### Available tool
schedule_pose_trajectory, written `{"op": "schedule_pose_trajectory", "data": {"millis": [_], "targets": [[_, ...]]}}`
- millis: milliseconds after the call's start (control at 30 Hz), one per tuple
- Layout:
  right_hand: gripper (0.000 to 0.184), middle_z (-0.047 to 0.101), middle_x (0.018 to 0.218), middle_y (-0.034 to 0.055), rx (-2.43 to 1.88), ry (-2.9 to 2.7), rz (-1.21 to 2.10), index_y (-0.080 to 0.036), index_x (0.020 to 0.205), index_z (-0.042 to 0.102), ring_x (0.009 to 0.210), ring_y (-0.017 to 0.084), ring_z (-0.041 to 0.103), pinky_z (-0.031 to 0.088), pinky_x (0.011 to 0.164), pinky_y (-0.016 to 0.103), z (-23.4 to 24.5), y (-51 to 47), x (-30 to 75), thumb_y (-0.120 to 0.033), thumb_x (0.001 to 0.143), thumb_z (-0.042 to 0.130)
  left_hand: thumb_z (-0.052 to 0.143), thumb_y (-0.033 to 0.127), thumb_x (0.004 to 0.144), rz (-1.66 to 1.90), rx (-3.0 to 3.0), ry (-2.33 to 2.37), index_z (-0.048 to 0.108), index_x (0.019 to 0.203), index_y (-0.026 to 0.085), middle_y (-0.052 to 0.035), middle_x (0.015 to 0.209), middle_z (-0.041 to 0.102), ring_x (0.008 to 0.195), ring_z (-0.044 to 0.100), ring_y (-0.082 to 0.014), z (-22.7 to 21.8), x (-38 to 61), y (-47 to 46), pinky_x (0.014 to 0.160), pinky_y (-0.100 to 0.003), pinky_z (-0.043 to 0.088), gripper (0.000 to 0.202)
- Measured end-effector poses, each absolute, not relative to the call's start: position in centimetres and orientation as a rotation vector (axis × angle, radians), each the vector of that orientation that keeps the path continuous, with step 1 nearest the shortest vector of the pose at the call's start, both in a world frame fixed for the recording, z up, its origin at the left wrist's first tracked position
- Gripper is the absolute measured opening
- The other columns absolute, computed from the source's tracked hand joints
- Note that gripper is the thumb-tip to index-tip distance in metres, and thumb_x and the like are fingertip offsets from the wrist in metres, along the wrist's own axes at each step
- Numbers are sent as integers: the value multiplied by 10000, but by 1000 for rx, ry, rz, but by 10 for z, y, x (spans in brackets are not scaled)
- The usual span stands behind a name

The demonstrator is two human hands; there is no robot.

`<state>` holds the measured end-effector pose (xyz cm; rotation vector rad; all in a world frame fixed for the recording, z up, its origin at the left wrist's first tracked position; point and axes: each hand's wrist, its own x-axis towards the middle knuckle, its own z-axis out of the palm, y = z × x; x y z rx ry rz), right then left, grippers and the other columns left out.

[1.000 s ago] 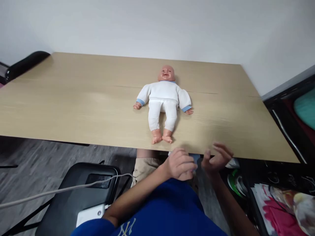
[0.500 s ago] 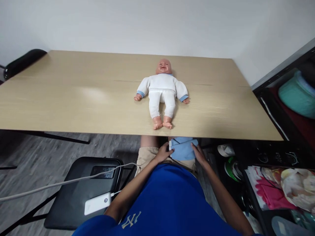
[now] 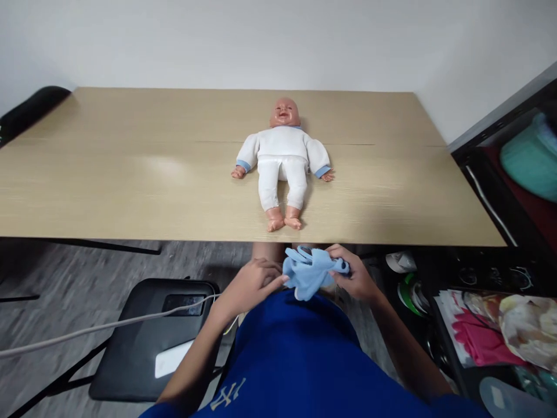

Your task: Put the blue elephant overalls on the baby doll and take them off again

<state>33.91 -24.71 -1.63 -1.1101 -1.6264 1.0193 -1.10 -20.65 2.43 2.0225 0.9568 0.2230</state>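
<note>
Bunched up in front of my lap, just below the table edge, is a small light blue cloth garment [image 3: 310, 271]; its exact kind is hard to make out in the folds. My right hand [image 3: 353, 273] grips its right end between thumb and fingers. At the opposite side, my left hand [image 3: 255, 284] has its thumb and curled fingers closed at the cloth's left edge. A baby doll [image 3: 282, 142] in a white outfit with blue cuffs lies face up on the table, its bare feet toward me and arms spread.
The wooden table [image 3: 130, 191] spans the view against a white wall. A black folding chair [image 3: 126, 354] at left carries a white power bank [image 3: 174, 359] and a cable [image 3: 143, 318]. On the right stand dark shelves with a teal container [image 3: 531, 159] and a pink cloth [image 3: 483, 339].
The light blue garment went from flat and folded to bunched up, raised closer to me. Both hands came up with it, the right one now gripping its right end.
</note>
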Motion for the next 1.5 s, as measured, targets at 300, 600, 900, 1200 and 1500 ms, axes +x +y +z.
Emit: {"op": "schedule_pose_trajectory", "data": {"millis": [300,600,900,1200,1500], "targets": [[640,822,1387,80,-678,-1797,857,-361,1470,766,1327,331,814,704,1168,516,75,-151,301,-83,897,826,1017,631,1022,959,1850,893,674,1684,257,-178,1681,777,1556,759,-408,75,11,-139,1366,-614,621,835],[867,677,1737,102,-665,-1870,886,-397,1649,671,1631,374,688,631,1383,563,126,-69,306,-201,885,1030,1056,566,997,1238,1618,482,789,1517,292,-110,1484,882,1415,865,-341,100,44,-28,1225,-491,733,646],[846,839,1389,79,-901,-1798,1013,-346,1589,707,1322,367,826,713,1183,518,149,-26,314,-622,907,1124,1074,844,850,1153,1630,446,839,1303,285,-122,1383,867,1592,749,-461,145,52,51,1239,-609,719,756],[565,781,1217,44,-797,-1680,945,-279,1351,770,1310,345,805,719,1173,548,173,26,294,-613,978,1032,1001,702,1043,1169,1790,486,855,1176,254,-55,1107,817,1028,777,-242,190,51,96,972,-445,679,490],[356,676,869,-3,-748,-1430,982,-291,1138,775,793,241,625,618,823,414,179,39,274,-645,1176,789,870,685,1160,1102,1846,375,821,1199,262,-50,1019,839,1001,807,-270,197,56,97,955,-464,626,428]]}}
